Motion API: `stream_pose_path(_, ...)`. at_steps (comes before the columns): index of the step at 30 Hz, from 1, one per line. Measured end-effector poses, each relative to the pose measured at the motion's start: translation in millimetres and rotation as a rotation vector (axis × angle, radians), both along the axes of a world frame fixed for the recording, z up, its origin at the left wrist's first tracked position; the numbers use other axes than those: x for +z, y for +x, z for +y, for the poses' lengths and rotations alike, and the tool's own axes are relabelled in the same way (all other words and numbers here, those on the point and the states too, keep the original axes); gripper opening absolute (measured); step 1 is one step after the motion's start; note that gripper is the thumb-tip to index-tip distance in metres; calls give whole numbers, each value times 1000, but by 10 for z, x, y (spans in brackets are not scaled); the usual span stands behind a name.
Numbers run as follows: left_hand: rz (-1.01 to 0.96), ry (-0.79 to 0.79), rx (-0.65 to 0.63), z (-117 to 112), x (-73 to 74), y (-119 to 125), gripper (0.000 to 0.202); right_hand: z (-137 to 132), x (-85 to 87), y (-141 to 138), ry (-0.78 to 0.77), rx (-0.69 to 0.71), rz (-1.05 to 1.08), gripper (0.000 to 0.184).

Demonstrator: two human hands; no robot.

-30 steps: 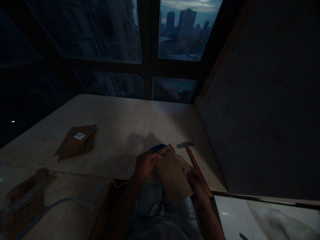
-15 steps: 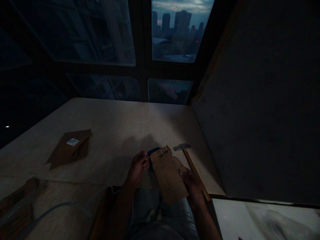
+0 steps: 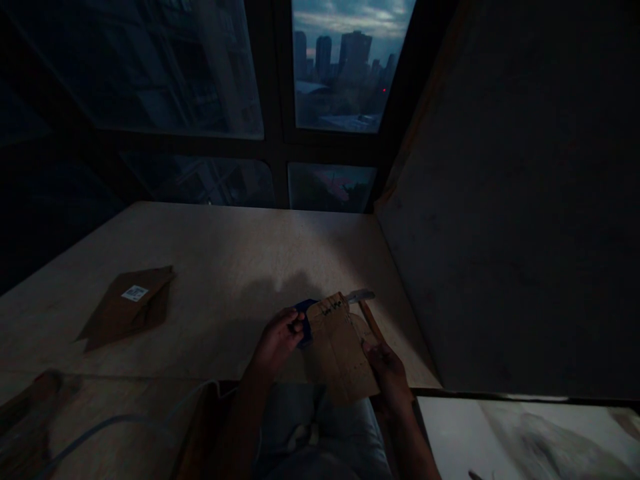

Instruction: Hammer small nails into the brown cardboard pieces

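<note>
The scene is dim. My right hand (image 3: 387, 373) grips the lower right edge of a brown cardboard sheet (image 3: 345, 350) held over my lap, with dark marks near its top. My left hand (image 3: 277, 340) is closed in a pinch on a small blue thing (image 3: 303, 313) at the cardboard's upper left corner. Behind the cardboard, a hammer (image 3: 363, 303) with a wooden handle lies on the light tabletop (image 3: 240, 267), partly hidden.
A flat brown packet (image 3: 127, 307) with a white label lies on the table at the left. A white cable (image 3: 125, 420) runs across the lower left. A dark upright board (image 3: 510, 200) walls off the right side. Windows (image 3: 340, 67) stand behind the table.
The view has drifted a little, so everything sits lower and further left. My left hand has slid down beside the cardboard's top corner. The cardboard now covers more of the hammer.
</note>
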State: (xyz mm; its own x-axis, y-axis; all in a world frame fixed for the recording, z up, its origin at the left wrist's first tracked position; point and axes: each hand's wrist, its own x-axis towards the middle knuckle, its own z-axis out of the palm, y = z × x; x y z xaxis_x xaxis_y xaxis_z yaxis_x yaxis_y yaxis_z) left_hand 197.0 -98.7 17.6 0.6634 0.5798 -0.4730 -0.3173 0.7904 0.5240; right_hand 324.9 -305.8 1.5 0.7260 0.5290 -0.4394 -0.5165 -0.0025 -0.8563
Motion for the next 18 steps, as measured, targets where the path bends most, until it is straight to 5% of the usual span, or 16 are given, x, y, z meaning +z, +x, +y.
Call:
stream_pose_path(7, 14, -40, -48, -58, 37, 201, 14, -130, 2, 69, 18, -59, 1, 52)
stream_pose_path(13, 13, 51, -80, -165, 56, 394, 34, -205, 16, 146, 37, -102, -6, 51)
stream_pose_path(18, 32, 87, -93, -254, -1, 492, 30, -276, -64, 254, 0, -158, -47, 51)
